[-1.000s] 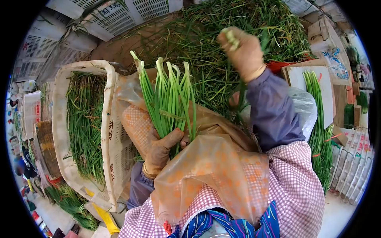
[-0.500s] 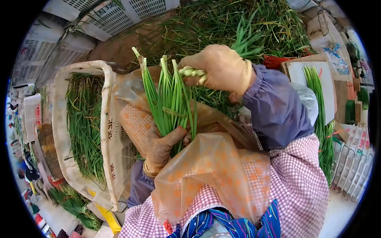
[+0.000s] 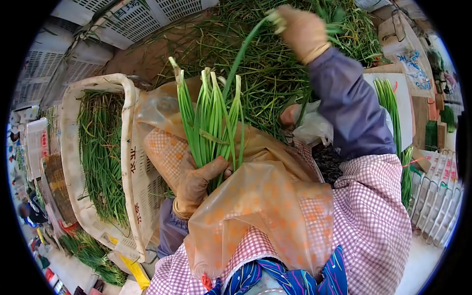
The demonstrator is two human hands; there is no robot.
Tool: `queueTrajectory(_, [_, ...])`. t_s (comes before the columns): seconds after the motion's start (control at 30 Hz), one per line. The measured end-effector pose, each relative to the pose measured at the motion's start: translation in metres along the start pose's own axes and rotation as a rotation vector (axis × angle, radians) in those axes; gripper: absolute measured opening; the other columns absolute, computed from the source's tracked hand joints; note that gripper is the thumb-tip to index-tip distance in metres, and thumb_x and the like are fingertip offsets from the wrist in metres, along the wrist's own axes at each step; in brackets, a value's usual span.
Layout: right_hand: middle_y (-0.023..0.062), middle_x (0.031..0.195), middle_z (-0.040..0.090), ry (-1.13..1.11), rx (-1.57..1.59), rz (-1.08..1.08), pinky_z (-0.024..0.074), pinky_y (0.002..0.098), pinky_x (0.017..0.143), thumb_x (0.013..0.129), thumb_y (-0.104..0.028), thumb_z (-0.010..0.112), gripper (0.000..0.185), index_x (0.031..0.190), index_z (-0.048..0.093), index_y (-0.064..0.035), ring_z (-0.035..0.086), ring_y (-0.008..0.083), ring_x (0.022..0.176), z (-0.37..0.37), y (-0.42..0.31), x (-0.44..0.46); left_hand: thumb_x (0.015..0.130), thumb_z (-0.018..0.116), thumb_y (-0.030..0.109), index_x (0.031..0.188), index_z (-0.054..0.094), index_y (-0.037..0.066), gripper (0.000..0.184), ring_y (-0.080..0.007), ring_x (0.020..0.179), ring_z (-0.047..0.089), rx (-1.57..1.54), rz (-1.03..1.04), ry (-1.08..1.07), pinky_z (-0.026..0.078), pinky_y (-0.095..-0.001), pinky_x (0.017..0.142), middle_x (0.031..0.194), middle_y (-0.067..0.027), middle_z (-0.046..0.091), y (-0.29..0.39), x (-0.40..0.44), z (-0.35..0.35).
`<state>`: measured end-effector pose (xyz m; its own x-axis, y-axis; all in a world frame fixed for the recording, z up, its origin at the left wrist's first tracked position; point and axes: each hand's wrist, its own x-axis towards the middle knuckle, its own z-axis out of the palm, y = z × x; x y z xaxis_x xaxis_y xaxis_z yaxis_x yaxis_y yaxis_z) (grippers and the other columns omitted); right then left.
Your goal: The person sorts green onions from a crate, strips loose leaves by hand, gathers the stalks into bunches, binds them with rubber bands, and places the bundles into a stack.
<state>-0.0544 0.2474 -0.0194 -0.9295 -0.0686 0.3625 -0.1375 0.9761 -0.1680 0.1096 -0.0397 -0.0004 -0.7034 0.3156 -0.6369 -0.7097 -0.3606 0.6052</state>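
My left hand (image 3: 197, 183), in a tan glove, is closed around the lower part of a bunch of garlic chives (image 3: 209, 125). The bunch stands upright with its pale cut ends at the top. My right hand (image 3: 302, 33), also gloved and blurred by motion, is raised over the pile of loose greens (image 3: 265, 88). It grips a few chives (image 3: 277, 22), whose whitish ends stick out on the left and whose leaves show behind the hand. One long green leaf (image 3: 242, 51) curves from there down towards the bunch in my left hand.
A white plastic crate (image 3: 129, 147) with chives inside stands on the left. More crates (image 3: 137, 22) are at the back. On the right lie tied chives (image 3: 388, 105) on a white board (image 3: 405, 113). A translucent apron (image 3: 260, 211) covers my lap, and a plastic bag (image 3: 314, 125) is beside it.
My right hand has moved up and away from the bunch, over the pile, with chives in it. A long leaf now stretches between them. My left hand has barely moved.
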Motion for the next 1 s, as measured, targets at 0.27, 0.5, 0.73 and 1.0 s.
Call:
queueTrajectory(0.27, [-0.0022, 0.07, 0.06, -0.279, 1.196, 0.436, 0.0343, 0.0194, 0.042, 0.084, -0.027, 0.067, 0.02, 0.09, 0.068, -0.0073, 0.044, 0.0038, 0.047, -0.017, -0.038, -0.06, 0.076, 0.062, -0.003, 0.105, 0.056, 0.0, 0.03, -0.0141, 0.069, 0.06, -0.041, -0.028, 0.004, 0.052, -0.0247, 0.061, 0.088, -0.0076, 0.062, -0.005, 0.003, -0.003])
queueTrajectory(0.5, [-0.0009, 0.07, 0.055, -0.334, 1.43, 0.483, 0.0338, 0.0191, 0.041, 0.085, -0.017, 0.061, 0.011, 0.089, 0.064, -0.0063, 0.04, 0.0066, 0.047, -0.028, -0.076, -0.063, 0.077, 0.064, -0.002, 0.117, 0.051, 0.002, 0.042, -0.0174, 0.07, 0.061, -0.069, 0.054, 0.0, 0.053, -0.0265, 0.062, 0.097, -0.0095, 0.063, -0.003, 0.001, -0.002])
queueTrajectory(0.73, [0.0013, 0.078, 0.059, 0.264, 1.068, 0.351, 0.0472, 0.0268, 0.062, 0.09, -0.022, 0.057, 0.014, 0.092, 0.061, -0.0089, 0.056, 0.0096, 0.072, -0.031, 0.034, -0.03, 0.075, 0.067, -0.002, 0.119, 0.05, 0.004, 0.048, -0.0166, 0.08, 0.062, -0.112, -0.012, -0.043, 0.053, -0.0287, 0.07, 0.1, -0.0077, 0.062, -0.006, 0.005, -0.014])
queueTrajectory(1.0, [-0.0049, 0.069, 0.055, -0.602, 1.528, 0.385, 0.0306, 0.0181, 0.043, 0.079, -0.018, 0.07, 0.02, 0.094, 0.066, -0.0057, 0.041, 0.0019, 0.051, -0.033, -0.094, -0.05, 0.075, 0.067, -0.003, 0.112, 0.053, 0.003, 0.04, -0.0155, 0.08, 0.061, 0.069, 0.052, 0.032, 0.052, -0.0298, 0.07, 0.097, -0.0057, 0.063, -0.005, 0.004, -0.006])
